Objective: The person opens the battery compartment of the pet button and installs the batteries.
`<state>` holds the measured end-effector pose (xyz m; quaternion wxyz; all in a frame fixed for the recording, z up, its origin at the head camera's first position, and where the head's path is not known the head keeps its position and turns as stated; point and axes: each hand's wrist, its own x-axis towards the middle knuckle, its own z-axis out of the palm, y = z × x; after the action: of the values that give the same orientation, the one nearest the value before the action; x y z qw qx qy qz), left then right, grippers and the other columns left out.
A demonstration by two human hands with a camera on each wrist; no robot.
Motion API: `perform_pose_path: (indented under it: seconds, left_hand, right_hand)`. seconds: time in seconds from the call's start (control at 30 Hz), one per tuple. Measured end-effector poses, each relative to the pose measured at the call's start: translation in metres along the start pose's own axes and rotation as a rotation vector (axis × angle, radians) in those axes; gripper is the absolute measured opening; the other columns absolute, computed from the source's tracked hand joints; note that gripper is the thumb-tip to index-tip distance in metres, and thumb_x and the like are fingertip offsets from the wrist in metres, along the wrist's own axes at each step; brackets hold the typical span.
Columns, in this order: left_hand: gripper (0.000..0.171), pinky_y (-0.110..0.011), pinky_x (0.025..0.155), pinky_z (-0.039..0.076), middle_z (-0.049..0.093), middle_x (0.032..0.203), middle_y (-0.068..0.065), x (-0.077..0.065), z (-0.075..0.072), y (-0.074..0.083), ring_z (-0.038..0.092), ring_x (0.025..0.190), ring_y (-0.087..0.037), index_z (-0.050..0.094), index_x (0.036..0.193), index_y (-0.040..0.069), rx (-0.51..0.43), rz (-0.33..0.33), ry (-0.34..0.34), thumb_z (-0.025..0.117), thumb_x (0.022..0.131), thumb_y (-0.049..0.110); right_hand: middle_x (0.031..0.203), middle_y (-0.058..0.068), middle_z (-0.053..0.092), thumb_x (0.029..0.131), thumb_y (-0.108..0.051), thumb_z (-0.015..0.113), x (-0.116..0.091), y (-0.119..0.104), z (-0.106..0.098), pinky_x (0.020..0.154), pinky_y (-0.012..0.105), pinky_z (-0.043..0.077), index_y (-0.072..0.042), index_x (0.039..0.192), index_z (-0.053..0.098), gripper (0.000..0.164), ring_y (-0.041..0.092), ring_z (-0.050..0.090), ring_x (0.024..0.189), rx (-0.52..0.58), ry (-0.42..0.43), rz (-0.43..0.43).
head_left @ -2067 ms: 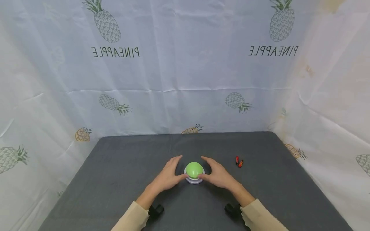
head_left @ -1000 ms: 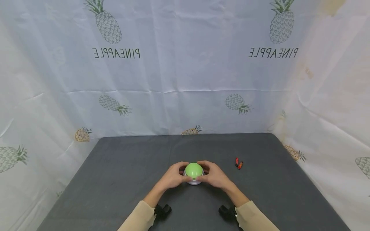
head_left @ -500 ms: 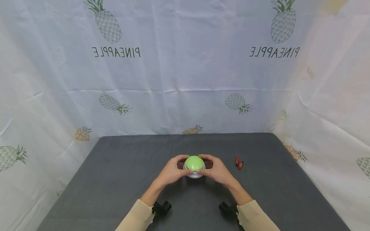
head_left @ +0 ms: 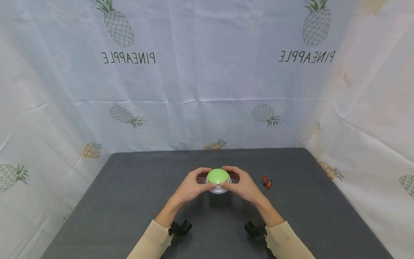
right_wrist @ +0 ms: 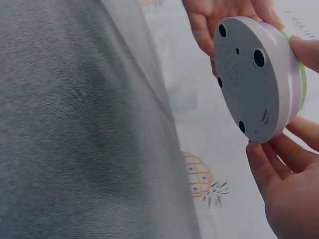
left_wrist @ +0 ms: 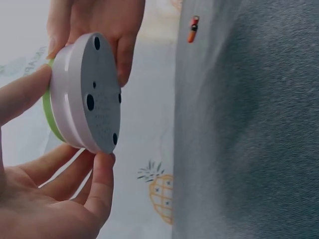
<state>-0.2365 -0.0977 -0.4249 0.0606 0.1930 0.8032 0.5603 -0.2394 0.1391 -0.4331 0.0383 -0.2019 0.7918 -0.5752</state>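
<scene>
A round push-button buzzer (head_left: 217, 176), with a green dome on a white base, is held up over the grey table (head_left: 139, 201) in the head view. My left hand (head_left: 191, 185) grips its left side, thumb at the near rim and fingers curled beneath the edge. On the opposite side my right hand (head_left: 246, 185) grips it the same way. The left wrist view shows the buzzer's flat underside (left_wrist: 102, 114), with dark round feet and small speaker holes. A slot near the edge of the base (right_wrist: 265, 117) shows in the right wrist view.
Two small red-and-orange batteries (head_left: 267, 182) lie on the table to the right of the hands. A pale curtain (head_left: 200, 79) printed with pineapples hangs behind and along both sides of the table.
Both hands have closed in from either side, taken hold of the buzzer and lifted it off the table. It now tilts slightly, dome away from me. The batteries have stayed put.
</scene>
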Motion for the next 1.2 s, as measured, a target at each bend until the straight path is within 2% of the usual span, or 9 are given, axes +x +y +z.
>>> perform_pose_path:
  seconds: [0.2,0.37,0.53,0.77,1.03,1.2]
  left_hand:
    - [0.056,-0.042,0.093,0.052,0.060,0.133,-0.011,0.002,-0.003,0.003,0.062,0.113,-0.027,0.057,0.139,0.006,-0.019,0.017,-0.003,0.076,0.092,0.030]
    - [0.056,-0.047,0.099,0.049,0.059,0.135,-0.011,0.004,-0.002,0.002,0.061,0.116,-0.028,0.056,0.140,0.005,-0.025,0.041,-0.001,0.075,0.094,0.031]
    - [0.062,-0.049,0.107,0.042,0.057,0.138,-0.009,0.003,-0.002,0.000,0.056,0.125,-0.028,0.053,0.144,0.008,-0.017,0.083,-0.025,0.078,0.092,0.029]
    - [0.074,-0.044,0.111,0.039,0.052,0.144,-0.007,0.001,-0.003,-0.001,0.050,0.131,-0.026,0.047,0.149,0.008,0.000,0.151,-0.067,0.083,0.086,0.022]
    - [0.064,-0.038,0.107,0.043,0.055,0.140,-0.007,0.001,-0.003,-0.006,0.054,0.128,-0.024,0.053,0.145,0.005,-0.012,0.171,-0.017,0.081,0.088,0.017]
    - [0.059,-0.038,0.104,0.046,0.059,0.137,-0.008,0.004,0.001,-0.009,0.058,0.123,-0.025,0.056,0.143,0.007,-0.047,0.171,0.016,0.079,0.090,0.015]
  right_hand:
    - [0.141,0.013,0.056,0.092,-0.027,0.077,0.002,-0.005,-0.002,0.102,0.052,0.046,-0.006,0.144,0.054,0.061,0.033,0.057,0.124,-0.023,0.004,-0.013]
    - [0.138,0.012,0.058,0.092,-0.026,0.076,0.003,-0.006,-0.005,0.102,0.052,0.045,-0.008,0.141,0.056,0.056,0.031,0.059,0.121,-0.021,0.019,-0.025]
    - [0.136,0.014,0.060,0.094,-0.025,0.074,0.003,-0.006,-0.007,0.100,0.047,0.048,-0.004,0.140,0.057,0.054,0.030,0.061,0.118,-0.012,0.023,-0.020]
    - [0.132,0.013,0.062,0.096,-0.029,0.070,0.003,-0.007,-0.009,0.093,0.039,0.050,-0.004,0.139,0.059,0.051,0.028,0.062,0.113,0.057,0.026,0.036]
    - [0.127,0.012,0.063,0.100,-0.032,0.064,0.004,-0.008,-0.008,0.094,0.041,0.047,-0.004,0.135,0.061,0.045,0.025,0.061,0.108,0.108,-0.005,0.088]
    - [0.123,0.011,0.064,0.102,-0.036,0.061,0.003,-0.012,-0.010,0.097,0.052,0.045,-0.006,0.134,0.062,0.044,0.025,0.061,0.104,0.090,-0.004,0.106]
